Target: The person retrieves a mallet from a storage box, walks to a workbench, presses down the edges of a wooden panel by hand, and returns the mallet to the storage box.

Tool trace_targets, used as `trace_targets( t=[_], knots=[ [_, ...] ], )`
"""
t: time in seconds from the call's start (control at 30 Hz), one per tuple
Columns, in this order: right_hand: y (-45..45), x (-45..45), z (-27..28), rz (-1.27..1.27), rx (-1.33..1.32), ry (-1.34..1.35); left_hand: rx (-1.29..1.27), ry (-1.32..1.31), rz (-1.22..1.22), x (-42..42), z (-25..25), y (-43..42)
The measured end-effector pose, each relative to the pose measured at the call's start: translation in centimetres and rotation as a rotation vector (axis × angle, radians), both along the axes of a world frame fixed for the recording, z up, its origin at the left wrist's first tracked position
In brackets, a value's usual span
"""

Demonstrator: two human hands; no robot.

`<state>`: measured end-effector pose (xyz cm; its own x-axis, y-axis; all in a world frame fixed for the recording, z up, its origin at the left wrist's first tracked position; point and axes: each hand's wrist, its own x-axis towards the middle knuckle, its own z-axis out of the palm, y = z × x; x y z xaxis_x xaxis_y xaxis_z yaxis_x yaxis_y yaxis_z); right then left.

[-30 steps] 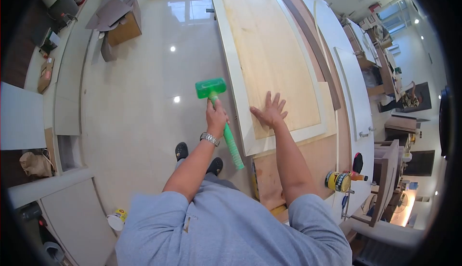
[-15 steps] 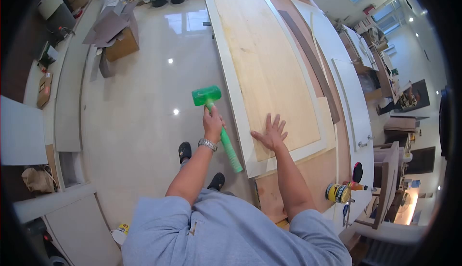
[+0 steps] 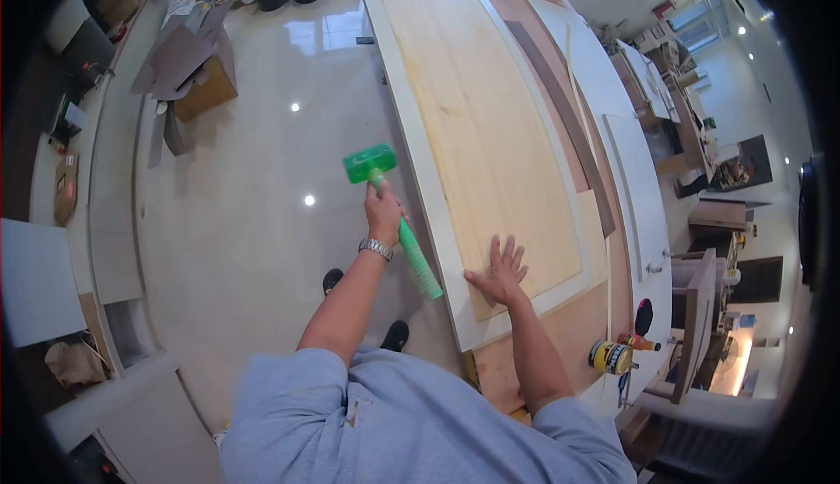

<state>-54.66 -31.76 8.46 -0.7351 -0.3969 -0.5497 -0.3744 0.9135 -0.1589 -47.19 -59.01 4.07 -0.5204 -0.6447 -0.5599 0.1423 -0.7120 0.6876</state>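
Head view: the pale wooden panel with its white frame (image 3: 481,125) lies flat on the desk (image 3: 573,335), its long axis running from five o'clock at the near end to eleven at the far end. The right hand (image 3: 500,274) is the nearer one, in fact resting on the panel close to that near end; from the left hand (image 3: 382,210), the panel's edge begins towards three o'clock, across a gap. The green mallet (image 3: 418,261) slants eleven to five, roughly alongside that edge, its head at eleven and its handle end just beside the frame; whether they touch, I cannot tell.

The left hand is wrapped closed around the handle just below the head, forearm rising from seven o'clock. The right is spread wide, palm down, grasping nothing, fingers towards twelve, thumb towards ten, forearm reaching in from five.
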Motion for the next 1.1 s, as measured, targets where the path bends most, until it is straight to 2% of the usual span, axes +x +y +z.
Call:
trace_targets(
  t=[0.1,0.2,0.3,0.5,0.63,0.73,0.83,0.9,1.0,1.1],
  knots=[
    [0.0,-0.3,0.5,0.005,0.012,-0.005,-0.160,-0.067,-0.235,0.0,-0.3,-1.2],
    [-0.1,-0.4,0.3,-0.004,0.022,-0.008,-0.076,-0.035,-0.108,-0.8,-0.4,-2.4],
    [-0.3,0.1,0.9,-0.019,0.049,-0.028,-0.124,-0.066,-0.245,-1.6,-0.1,-2.9],
    [-0.2,0.3,0.9,-0.038,0.034,-0.041,-0.064,-0.051,-0.159,-3.1,1.2,-4.9],
    [-0.8,-0.1,1.5,-0.042,0.079,-0.063,-0.099,-0.059,-0.298,-2.8,1.0,-7.0],
    [-1.6,0.3,3.2,-0.021,0.044,0.010,-0.089,-0.059,-0.285,-2.1,1.0,-7.8],
    [-0.6,-4.4,-1.1,0.073,-0.252,0.126,-0.025,-0.041,-0.189,-2.0,0.0,-9.8],
    [-5.6,-7.6,-0.7,0.121,-0.414,0.427,-0.005,-0.040,-0.126,-1.4,0.0,-11.5],
    [-15.2,-14.0,-1.4,0.077,-0.429,0.558,0.081,-0.044,0.085,-2.6,1.8,-11.7],
    [-23.3,-17.0,-2.1,0.019,-0.331,0.496,-0.075,-0.208,-0.140,-4.2,0.8,-9.5]
  ],
)
